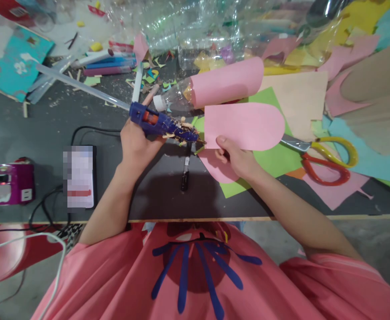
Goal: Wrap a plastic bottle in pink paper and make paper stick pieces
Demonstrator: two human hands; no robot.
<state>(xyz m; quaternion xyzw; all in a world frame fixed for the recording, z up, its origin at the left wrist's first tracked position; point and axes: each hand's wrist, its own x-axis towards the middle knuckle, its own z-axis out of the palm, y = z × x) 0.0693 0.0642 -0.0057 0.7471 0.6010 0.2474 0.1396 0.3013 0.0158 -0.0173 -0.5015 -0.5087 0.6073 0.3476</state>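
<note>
My left hand (138, 142) is closed around a blue hot glue gun (154, 122), from whose back a long clear glue stick sticks out to the upper left. Bits of debris cling to the gun's front, and its nozzle is at the left edge of a pink paper piece (244, 126) with one rounded end. That piece is pinched by its lower edge in my right hand (236, 155), thumb on top. Just behind it lies a plastic bottle (176, 95) with a white cap, partly wrapped in pink paper (228, 82). Green paper (275, 162) shows underneath.
Scissors (328, 160) with yellow and red handles lie right of the pink piece. A black marker (185, 171) is between my arms. At left are a phone (79, 175), a purple power adapter (14, 183) and cables. Clear plastic bottles (168, 26) and paper scraps fill the back.
</note>
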